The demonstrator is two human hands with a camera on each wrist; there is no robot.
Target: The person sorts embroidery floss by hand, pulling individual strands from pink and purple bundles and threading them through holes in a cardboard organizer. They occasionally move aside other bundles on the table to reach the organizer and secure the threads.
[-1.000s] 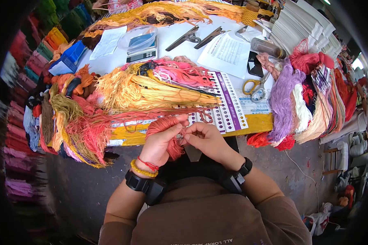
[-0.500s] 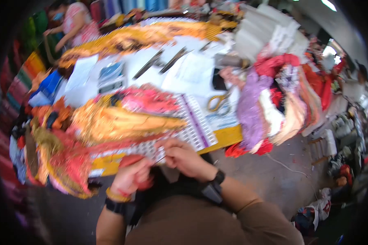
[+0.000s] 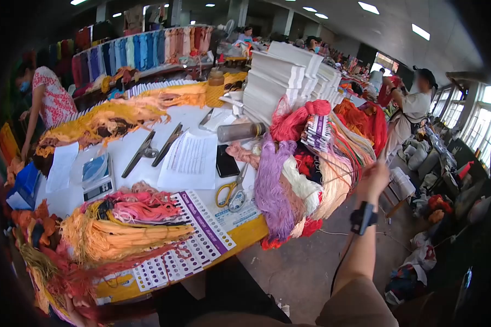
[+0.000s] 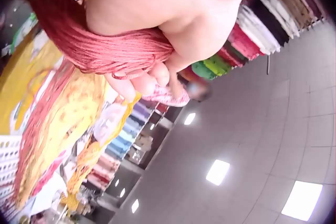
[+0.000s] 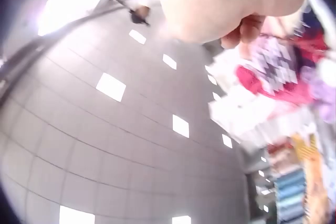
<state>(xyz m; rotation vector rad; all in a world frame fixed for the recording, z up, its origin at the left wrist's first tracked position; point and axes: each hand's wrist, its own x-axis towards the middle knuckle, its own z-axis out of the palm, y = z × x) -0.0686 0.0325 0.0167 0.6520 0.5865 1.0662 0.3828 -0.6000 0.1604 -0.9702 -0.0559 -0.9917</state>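
Observation:
A dusty-red skein of thread [image 4: 113, 53] is gripped in my left hand [image 4: 157, 8], its fingers curled round the bundle in the left wrist view. In the head view that left hand [image 3: 77, 309] is low at the left edge, mostly hidden by dark red strands. My right hand [image 3: 375, 179] is stretched out to the far right, past the hanging skeins, its fingers curled and pinching thin thread [image 3: 341, 175]. The right wrist view shows the right hand [image 5: 231, 3] from below, blurred, with the fingertips bent in.
Yellow-orange skeins [image 3: 125, 231] and a purple-striped shade card [image 3: 204, 223] lie on the table. Scissors [image 3: 233, 195], a phone [image 3: 227, 161] and a bottle [image 3: 240, 131] are further right. Lilac skeins [image 3: 277, 185] hang over the edge. A standing person [image 3: 417, 109] is at the right.
My hands, close together at the red skein before, have moved wide apart: left down and leftward, right far out to the right. The head view has turned up and right.

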